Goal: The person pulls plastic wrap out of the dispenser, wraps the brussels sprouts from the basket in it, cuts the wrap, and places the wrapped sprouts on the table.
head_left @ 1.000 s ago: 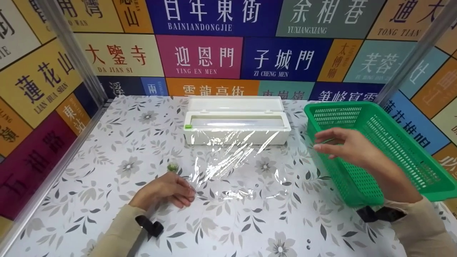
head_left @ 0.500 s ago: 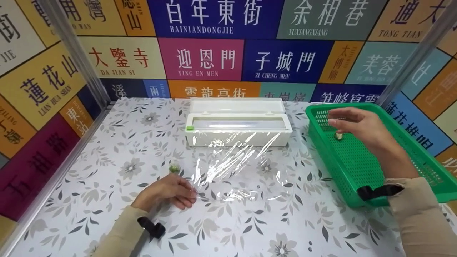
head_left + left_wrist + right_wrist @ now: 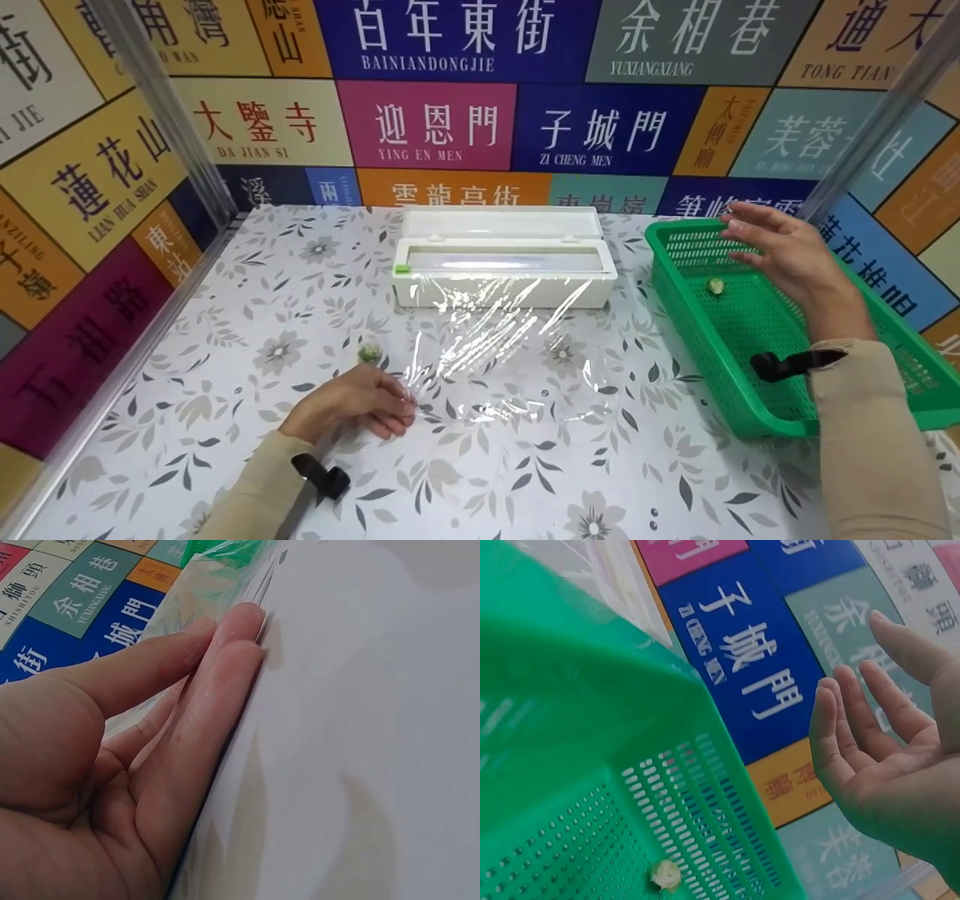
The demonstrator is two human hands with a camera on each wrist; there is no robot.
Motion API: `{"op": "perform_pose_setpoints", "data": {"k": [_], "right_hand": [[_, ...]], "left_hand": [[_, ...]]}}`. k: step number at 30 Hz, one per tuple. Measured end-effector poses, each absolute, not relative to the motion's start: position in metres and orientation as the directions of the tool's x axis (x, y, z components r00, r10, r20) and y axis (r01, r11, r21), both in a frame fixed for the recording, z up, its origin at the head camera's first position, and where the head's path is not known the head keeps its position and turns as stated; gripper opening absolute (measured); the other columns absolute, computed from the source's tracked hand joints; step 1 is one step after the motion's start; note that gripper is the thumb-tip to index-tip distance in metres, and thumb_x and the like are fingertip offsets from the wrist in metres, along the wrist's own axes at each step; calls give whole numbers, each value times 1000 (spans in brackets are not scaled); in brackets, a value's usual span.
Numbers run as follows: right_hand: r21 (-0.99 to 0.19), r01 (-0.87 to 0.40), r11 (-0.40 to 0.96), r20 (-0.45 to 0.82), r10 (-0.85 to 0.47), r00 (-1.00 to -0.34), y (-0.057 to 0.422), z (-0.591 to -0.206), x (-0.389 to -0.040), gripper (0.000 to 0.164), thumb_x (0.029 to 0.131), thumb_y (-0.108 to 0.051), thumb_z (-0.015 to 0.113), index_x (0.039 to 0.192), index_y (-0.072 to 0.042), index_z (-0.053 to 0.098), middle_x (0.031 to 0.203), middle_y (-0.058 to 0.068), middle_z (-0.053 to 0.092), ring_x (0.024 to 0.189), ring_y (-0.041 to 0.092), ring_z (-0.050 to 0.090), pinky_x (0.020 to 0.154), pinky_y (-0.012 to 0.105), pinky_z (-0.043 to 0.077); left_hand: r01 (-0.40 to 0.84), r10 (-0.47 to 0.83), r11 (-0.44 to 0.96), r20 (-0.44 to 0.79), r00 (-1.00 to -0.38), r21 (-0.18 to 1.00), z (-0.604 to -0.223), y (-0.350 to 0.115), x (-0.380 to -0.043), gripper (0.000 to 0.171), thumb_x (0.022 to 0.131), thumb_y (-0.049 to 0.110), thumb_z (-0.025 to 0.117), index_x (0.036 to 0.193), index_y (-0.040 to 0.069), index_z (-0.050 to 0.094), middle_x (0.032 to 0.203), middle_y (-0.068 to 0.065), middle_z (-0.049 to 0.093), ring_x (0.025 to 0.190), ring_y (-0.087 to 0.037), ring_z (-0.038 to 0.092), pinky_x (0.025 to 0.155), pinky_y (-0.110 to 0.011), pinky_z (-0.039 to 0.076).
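My left hand (image 3: 356,401) pinches the near left corner of a sheet of cling film (image 3: 487,352) between thumb and fingers, low over the table. The shiny film runs out from the front of a white cling film dispenser (image 3: 504,289), whose lid stands up at the back. Just beyond the left hand lies a small round green-and-white lump (image 3: 369,353). My right hand (image 3: 795,259) hovers over the far part of the green basket (image 3: 694,330), fingers loosely spread, holding nothing. Inside the basket rests a small pale green lump (image 3: 715,286), also seen in the right wrist view.
A floral cloth (image 3: 247,420) covers the table. Panels with Chinese lettering (image 3: 424,124) stand behind and at the sides. Clear corner posts (image 3: 169,120) rise at the back corners. A small green piece (image 3: 402,268) sits at the dispenser's left end.
My right hand has moved right and farther away, from the basket's left rim to above its far part. The pale lump has come into sight in the basket. The left hand has stayed put.
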State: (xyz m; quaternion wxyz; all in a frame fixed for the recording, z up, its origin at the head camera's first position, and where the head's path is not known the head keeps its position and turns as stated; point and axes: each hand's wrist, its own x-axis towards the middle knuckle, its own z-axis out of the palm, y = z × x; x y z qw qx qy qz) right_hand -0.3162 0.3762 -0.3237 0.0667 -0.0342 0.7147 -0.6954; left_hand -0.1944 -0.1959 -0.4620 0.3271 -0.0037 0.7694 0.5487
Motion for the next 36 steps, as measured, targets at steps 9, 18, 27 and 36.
{"op": "perform_pose_setpoints", "data": {"k": [9, 18, 27, 36], "right_hand": [[-974, 179, -137, -176, -31, -984, 396, -323, -348, 56, 90, -22, 75, 142, -29, 53, 134, -12, 54, 113, 6, 57, 85, 24, 54], [-947, 232, -220, -244, 24, -970, 415, -341, -362, 48, 87, -23, 77, 131, -34, 61, 122, -18, 63, 119, 4, 55, 82, 21, 55], [-919, 387, -76, -392, 65, -918, 429, -381, -366, 88, 87, -36, 76, 158, -34, 24, 167, -18, 13, 156, 6, 16, 107, 16, 46], [-891, 449, 64, -443, 91, -892, 432, -407, -365, 90, 86, -43, 76, 158, -25, 24, 168, -9, 15, 154, 8, 24, 101, 16, 52]], "left_hand": [[-370, 341, 391, -505, -793, 843, -462, -196, -194, 22, 86, 9, 76, 104, -2, 70, 88, -15, 77, 68, -17, 74, 62, -29, 64], [-345, 363, 381, -482, -797, 858, -464, -194, -193, 21, 86, 11, 76, 102, -2, 70, 86, -13, 77, 67, -16, 74, 61, -29, 64], [-340, 361, 387, -480, -799, 857, -462, -198, -193, 22, 85, 12, 78, 101, -2, 70, 86, -13, 77, 67, -17, 74, 61, -29, 64], [-356, 351, 384, -491, -798, 852, -463, -198, -192, 25, 84, 13, 79, 101, -2, 69, 88, -16, 77, 68, -17, 74, 62, -29, 63]]}}
